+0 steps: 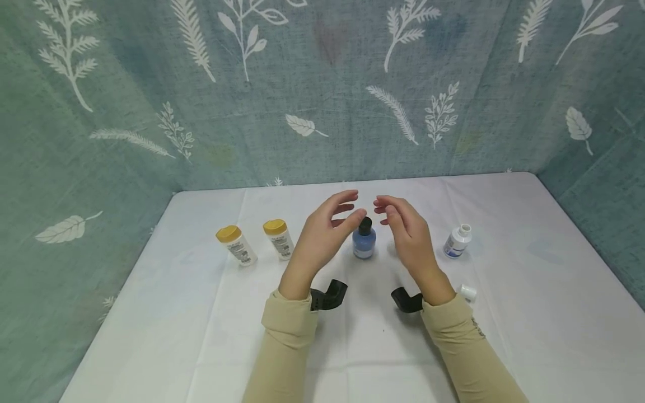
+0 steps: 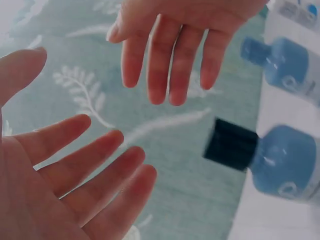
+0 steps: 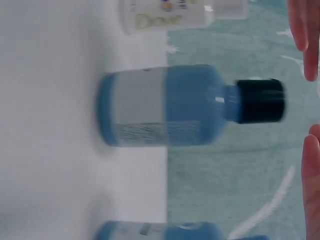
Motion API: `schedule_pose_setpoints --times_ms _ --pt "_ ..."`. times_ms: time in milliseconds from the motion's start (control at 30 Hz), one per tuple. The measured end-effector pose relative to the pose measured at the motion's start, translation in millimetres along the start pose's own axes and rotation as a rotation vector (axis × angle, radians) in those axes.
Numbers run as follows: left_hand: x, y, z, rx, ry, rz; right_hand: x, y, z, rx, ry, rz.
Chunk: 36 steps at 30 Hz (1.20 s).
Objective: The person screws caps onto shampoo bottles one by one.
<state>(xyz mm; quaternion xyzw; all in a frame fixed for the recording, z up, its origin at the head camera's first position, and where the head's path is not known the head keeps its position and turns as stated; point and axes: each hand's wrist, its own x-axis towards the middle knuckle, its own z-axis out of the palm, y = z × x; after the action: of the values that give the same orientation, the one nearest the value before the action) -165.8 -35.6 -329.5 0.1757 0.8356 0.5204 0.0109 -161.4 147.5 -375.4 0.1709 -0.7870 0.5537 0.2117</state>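
A blue bottle point(image 1: 364, 244) with a black cap point(image 3: 261, 101) stands upright between my two hands. My left hand point(image 1: 325, 226) is raised at its left, thumb near the cap in the head view and fingers spread in the left wrist view. On the other side my right hand point(image 1: 407, 232) hovers with fingers extended, holding nothing. A second blue bottle point(image 2: 292, 65), with no black cap on its neck, stands beyond the right hand in the left wrist view. That hand hides it in the head view.
Two white bottles with yellow caps, one farther left point(image 1: 237, 245) and one nearer point(image 1: 279, 239), stand left of the hands. At the right is an uncapped white bottle point(image 1: 457, 242). A small white cap point(image 1: 467, 292) lies beside the right sleeve point(image 1: 453, 322). Patterned green cloth point(image 1: 302, 151) hangs behind the table.
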Motion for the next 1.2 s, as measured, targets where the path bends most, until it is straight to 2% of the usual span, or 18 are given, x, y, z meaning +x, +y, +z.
schedule_pose_setpoints --times_ms 233,300,433,533,667,767,933,1067,1200 --pt "-5.4 14.1 0.9 -0.041 0.069 0.113 3 -36 -21 0.049 -0.008 0.048" --pt "-6.2 16.3 3.0 -0.047 0.08 0.138 4 -40 -27 0.05 -0.028 0.058" --pt "-4.9 19.2 11.4 -0.068 0.051 0.179 6 -33 -38 0.078 -0.074 0.074" --pt "-3.3 20.7 20.9 -0.07 0.012 0.205 7 -31 -46 0.103 -0.078 0.07" --pt "-2.8 21.5 34.0 -0.019 -0.012 0.224 6 -33 -54 0.131 -0.064 0.056" --pt "-2.1 20.8 43.0 0.032 -0.029 0.224 5 -32 -60 0.123 -0.069 0.063" --pt "0.6 16.5 56.8 0.083 -0.042 0.207 3 -30 -74 0.029 -0.076 0.09" --pt "3.2 7.7 68.4 0.11 -0.055 0.131 -1 -27 -86 -0.052 -0.088 0.118" --pt "3.8 1.2 77.3 0.19 -0.123 0.058 -8 -23 -95 -0.112 -0.111 0.12"
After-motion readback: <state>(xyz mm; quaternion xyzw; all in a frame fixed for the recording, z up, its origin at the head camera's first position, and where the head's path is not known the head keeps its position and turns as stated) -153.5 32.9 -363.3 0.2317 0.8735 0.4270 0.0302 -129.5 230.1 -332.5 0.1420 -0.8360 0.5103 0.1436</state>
